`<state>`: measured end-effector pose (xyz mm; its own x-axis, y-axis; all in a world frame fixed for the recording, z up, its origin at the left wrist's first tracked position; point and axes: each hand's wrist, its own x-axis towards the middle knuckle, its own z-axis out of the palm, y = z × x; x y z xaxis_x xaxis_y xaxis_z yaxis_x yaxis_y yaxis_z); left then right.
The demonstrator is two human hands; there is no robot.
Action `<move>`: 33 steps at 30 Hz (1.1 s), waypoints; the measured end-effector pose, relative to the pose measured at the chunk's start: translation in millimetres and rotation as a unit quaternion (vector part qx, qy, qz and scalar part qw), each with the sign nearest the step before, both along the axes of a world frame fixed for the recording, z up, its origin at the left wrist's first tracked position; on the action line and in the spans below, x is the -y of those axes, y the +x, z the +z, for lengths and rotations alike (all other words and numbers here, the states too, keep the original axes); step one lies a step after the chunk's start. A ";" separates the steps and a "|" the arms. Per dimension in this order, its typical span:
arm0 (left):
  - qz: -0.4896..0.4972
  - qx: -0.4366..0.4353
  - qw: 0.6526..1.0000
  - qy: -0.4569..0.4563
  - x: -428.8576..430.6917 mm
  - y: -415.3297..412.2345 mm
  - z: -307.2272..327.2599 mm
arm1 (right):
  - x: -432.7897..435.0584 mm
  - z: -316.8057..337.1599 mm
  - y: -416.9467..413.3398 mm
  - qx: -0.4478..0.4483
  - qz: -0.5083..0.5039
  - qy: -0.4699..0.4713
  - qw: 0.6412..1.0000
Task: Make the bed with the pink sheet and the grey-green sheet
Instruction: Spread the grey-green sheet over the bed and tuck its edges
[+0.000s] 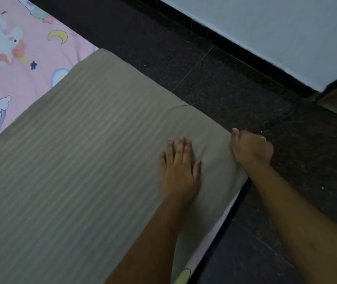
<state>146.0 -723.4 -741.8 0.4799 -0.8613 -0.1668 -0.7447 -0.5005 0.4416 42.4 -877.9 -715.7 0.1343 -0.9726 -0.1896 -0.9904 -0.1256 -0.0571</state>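
Left hand (pixel 180 171), right hand (pixel 251 148) on grey-green sheet (pixel 81 160)

Two sheets (pixel 71 160) (pixel 20 78), two hands (pixel 181 171) (pixel 251 148)

Your bed (pixel 228 232) shows only as a dark edge along its right side, set against the dark speckled floor (pixel 204 78). Directly on it lies the pink sheet (pixel 30 83), printed with rainbows, moons and clouds, which is bare at the upper left and shows as a thin strip at the lower right edge. The striped grey-green sheet (pixel 81 160) lies flat over it and covers the rest.
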 end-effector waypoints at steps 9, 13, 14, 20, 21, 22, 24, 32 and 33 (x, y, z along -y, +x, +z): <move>-0.118 -0.175 0.963 -0.166 -80.6 -25.0 13.9 | -73.3 -22.5 45.1 0.036 0.383 0.009 0.923; 0.035 -0.139 0.974 -0.177 -128.0 9.6 14.3 | -28.5 -15.0 -13.5 -0.023 0.075 0.067 0.995; 0.072 -0.134 0.974 -0.166 -140.9 19.6 13.1 | -23.4 -6.5 -21.3 -0.042 0.002 0.090 0.995; 0.178 -0.014 0.984 -0.011 -214.7 59.7 3.4 | -85.4 7.6 39.8 0.007 0.283 -0.043 0.958; 0.179 0.002 0.984 0.014 -230.6 60.4 -0.7 | -111.0 1.4 54.8 0.013 0.327 -0.023 0.945; 0.178 0.011 0.984 0.029 -245.0 60.2 -4.0 | -138.2 -5.0 67.6 0.012 0.369 0.001 0.929; 0.184 0.011 0.982 0.032 -272.5 55.6 -9.1 | -195.7 -19.4 81.9 0.006 0.440 0.028 0.898; 0.283 0.044 0.958 0.031 -394.5 23.6 -10.7 | -410.1 -37.6 70.7 0.063 0.571 0.061 0.816; 0.297 0.046 0.953 0.035 -413.8 17.4 -9.4 | -436.6 -36.8 66.2 0.076 0.590 0.072 0.801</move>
<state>163.4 -309.5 -751.3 0.8945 -0.4220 -0.1474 -0.3556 -0.8716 0.3374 108.6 -441.3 -752.5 0.9755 -0.1219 -0.1834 -0.1682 -0.9499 -0.2633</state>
